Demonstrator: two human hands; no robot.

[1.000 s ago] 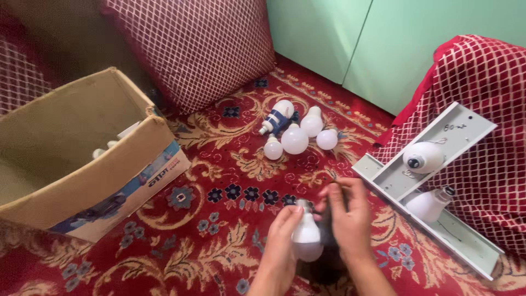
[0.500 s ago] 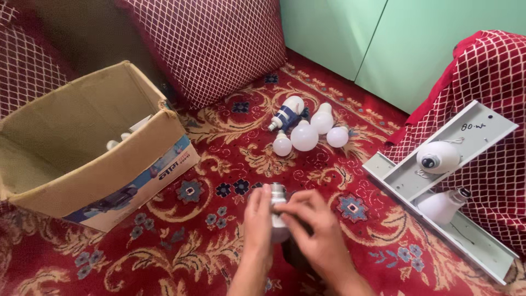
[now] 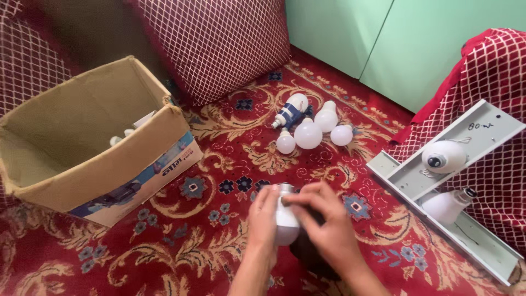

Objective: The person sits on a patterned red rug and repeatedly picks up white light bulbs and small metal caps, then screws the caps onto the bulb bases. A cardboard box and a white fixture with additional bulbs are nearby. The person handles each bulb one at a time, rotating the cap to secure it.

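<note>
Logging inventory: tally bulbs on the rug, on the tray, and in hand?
Loose bulbs on the rug: 5
Bulbs on the grey tray: 2
Bulb held in both hands: 1
Total: 8

A red patterned carpet [image 3: 181, 241] meets pale green cabinet doors [image 3: 394, 44] and maroon checked cushions [image 3: 219, 44].

White bulb [image 3: 286, 223], red floral carpet [image 3: 219, 164].

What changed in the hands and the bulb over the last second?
The bulb was turned so its metal base now points away, with the right hand moving its fingers onto that base. The left hand kept its grip. Cardboard box and loose bulbs stayed put.
</note>
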